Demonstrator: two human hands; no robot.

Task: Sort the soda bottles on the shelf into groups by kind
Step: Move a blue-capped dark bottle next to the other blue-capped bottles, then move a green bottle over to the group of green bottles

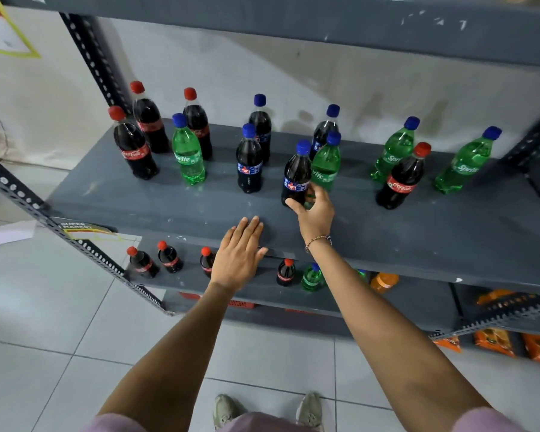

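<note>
Gripping the lower body of a blue-capped cola bottle, the right hand wraps thumb and fingers around it near the front of the grey shelf. The bottle leans slightly and stands just in front of a green bottle. The left hand lies flat and open, fingers together, palm down on the shelf's front edge, holding nothing. To the left stand another blue-capped cola bottle and, behind it, a third. Further left are three red-capped cola bottles with a green bottle among them. At the right, a red-capped cola bottle stands between two green bottles. More bottles show on the lower shelf.
</note>
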